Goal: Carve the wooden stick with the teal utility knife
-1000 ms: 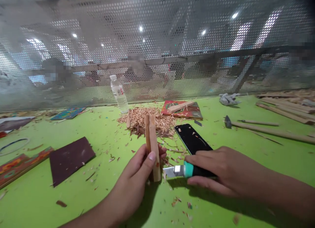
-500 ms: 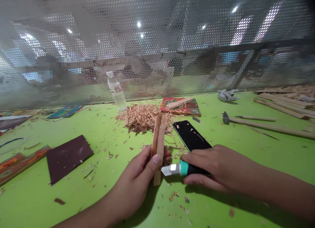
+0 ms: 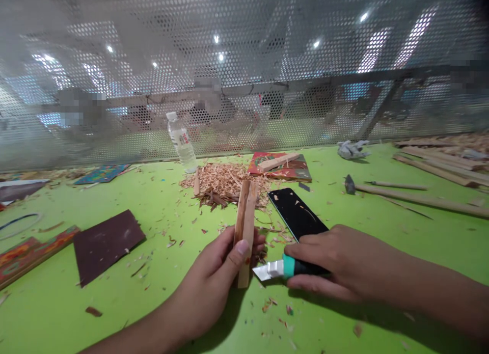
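My left hand [image 3: 216, 277] is wrapped round the lower half of a short wooden stick [image 3: 245, 211], holding it nearly upright with its foot on the green table [image 3: 69, 313]. My right hand [image 3: 336, 265] grips a utility knife [image 3: 280, 268] with a teal collar and black handle. Its blade points left, just short of the stick's lower end. A pile of wood shavings [image 3: 223, 183] lies behind the stick.
A black phone [image 3: 297, 214] lies right of the stick. A brown sandpaper sheet [image 3: 107, 242] is at left, a water bottle [image 3: 182, 142] at the back by the perforated metal screen. Long wooden sticks [image 3: 420, 198] and painted boards [image 3: 282, 166] lie around.
The stick tilted from leaning left to leaning slightly right in my left hand. The knife shifted a little lower, its blade tip staying close to the stick's foot.
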Demonstrator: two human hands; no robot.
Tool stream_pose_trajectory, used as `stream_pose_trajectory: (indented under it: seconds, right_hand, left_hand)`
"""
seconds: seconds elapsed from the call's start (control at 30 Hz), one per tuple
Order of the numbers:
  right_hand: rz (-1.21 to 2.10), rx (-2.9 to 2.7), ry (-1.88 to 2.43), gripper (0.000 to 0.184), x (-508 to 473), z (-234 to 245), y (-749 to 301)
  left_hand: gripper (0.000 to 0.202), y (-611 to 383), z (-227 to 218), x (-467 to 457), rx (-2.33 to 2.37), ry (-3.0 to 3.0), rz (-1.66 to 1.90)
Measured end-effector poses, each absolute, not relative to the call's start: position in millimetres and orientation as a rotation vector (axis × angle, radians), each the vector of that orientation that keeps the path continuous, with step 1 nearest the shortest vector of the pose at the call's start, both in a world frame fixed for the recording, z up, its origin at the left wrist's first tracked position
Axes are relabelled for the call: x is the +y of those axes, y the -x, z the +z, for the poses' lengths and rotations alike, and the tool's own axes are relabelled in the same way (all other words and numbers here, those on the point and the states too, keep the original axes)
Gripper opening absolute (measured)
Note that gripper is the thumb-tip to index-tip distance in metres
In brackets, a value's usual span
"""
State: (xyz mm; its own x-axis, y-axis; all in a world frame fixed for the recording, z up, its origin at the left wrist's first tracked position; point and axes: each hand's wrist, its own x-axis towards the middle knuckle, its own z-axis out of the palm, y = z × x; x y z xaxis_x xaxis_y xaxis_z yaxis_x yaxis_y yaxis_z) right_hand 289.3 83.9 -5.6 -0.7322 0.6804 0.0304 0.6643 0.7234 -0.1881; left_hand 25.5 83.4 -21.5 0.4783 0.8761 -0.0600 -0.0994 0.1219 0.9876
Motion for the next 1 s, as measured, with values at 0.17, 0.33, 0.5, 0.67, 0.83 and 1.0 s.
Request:
stream_pose_trajectory:
  seconds: [0.17, 0.33, 0.5, 0.67, 0.83, 1.0]
  right_hand:
    - [0.259, -2.765, 1.106, 0.045, 84.1, -5.6, -287.9]
    - [0.274, -2.764, 1.086, 0.043, 85.1, -5.4, -286.7]
    - [0.293, -2.758, 1.093, 0.043, 84.8, -4.7, -286.7]
    - [0.301, -2.753, 1.094, 0.042, 83.4, -2.9, -286.9]
    - [0.384, -2.786, 1.119, 0.039, 83.3, -2.0, -285.1]
    - [0.304, -2.742, 1.080, 0.040, 83.3, -3.5, -285.5]
  left_hand:
    - [0.044, -26.5, -21.0, 83.3, 0.812, -1.248, 0.830]
    - [0.044, -26.2, -19.5, 83.0, 0.808, -1.251, 0.827]
    - [0.039, -26.0, -19.7, 82.2, 0.815, -1.246, 0.832]
    - [0.038, -26.4, -20.8, 81.8, 0.814, -1.249, 0.828]
    - [0.038, -26.8, -21.0, 81.5, 0.816, -1.242, 0.836]
    - [0.038, -25.4, -21.6, 80.8, 0.823, -1.255, 0.828]
